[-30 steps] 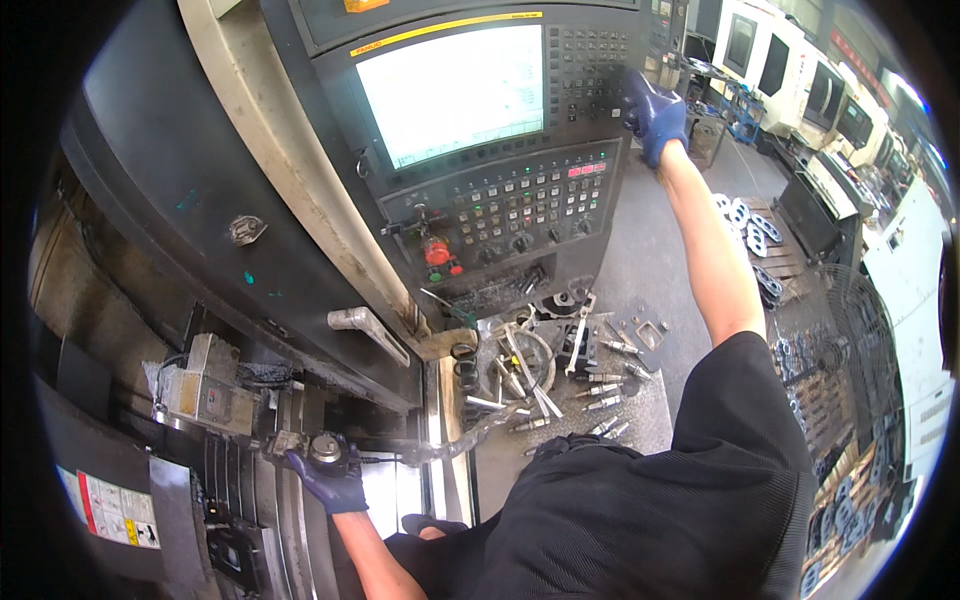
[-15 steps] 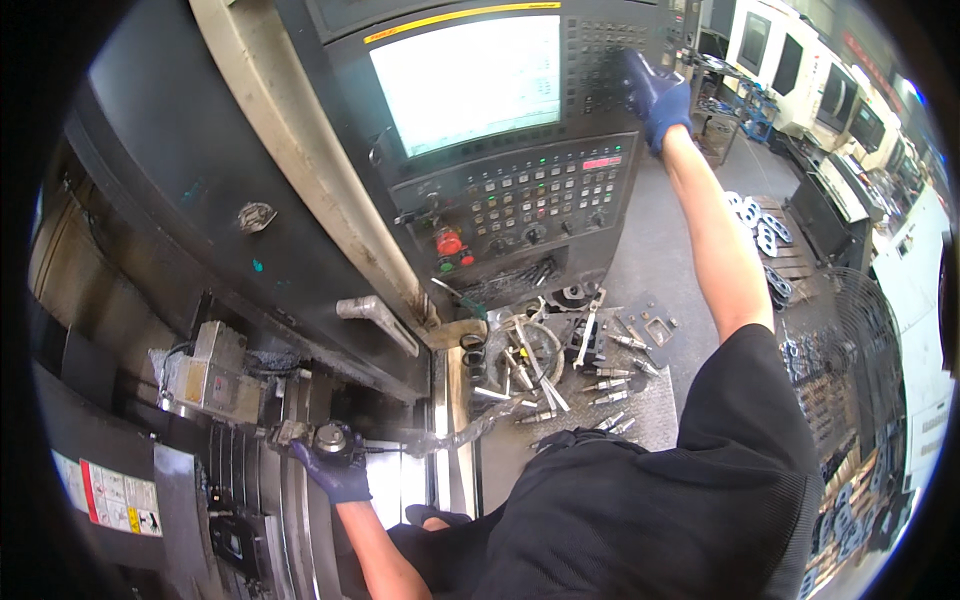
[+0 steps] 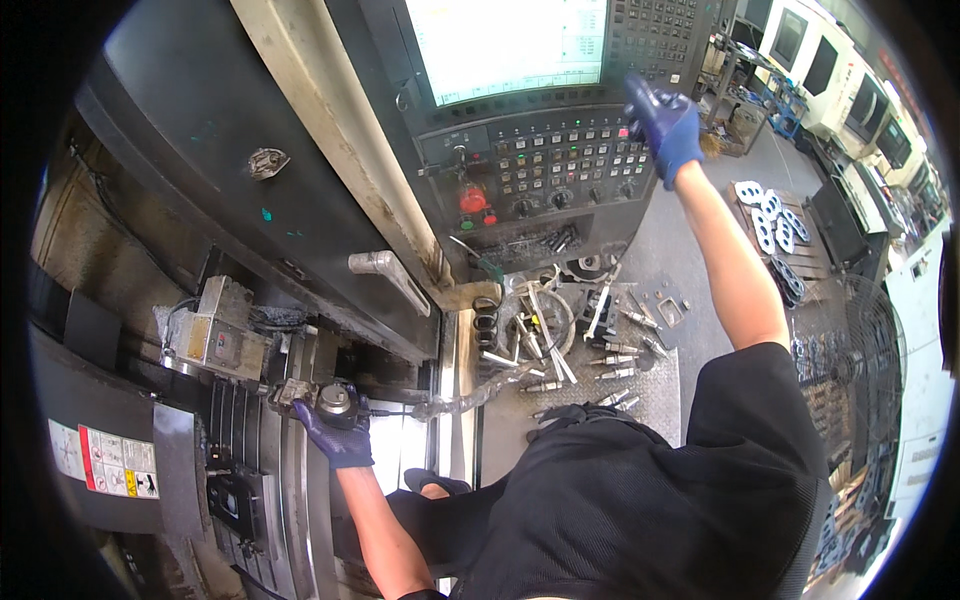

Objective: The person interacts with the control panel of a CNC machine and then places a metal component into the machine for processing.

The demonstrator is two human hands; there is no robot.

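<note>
Right hand (image 3: pixel 668 128) outstretched near control panel (image 3: pixel 545 214)

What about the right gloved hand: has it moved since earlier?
Yes: the right gloved hand has moved downward and slightly leftward in view, relative to the machine's control screen.

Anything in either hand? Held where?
Left hand: apparently the dark round-topped device, cupped along its near side; finger contact partly hidden. Right hand: nothing visible in it, near the control panel.
</note>
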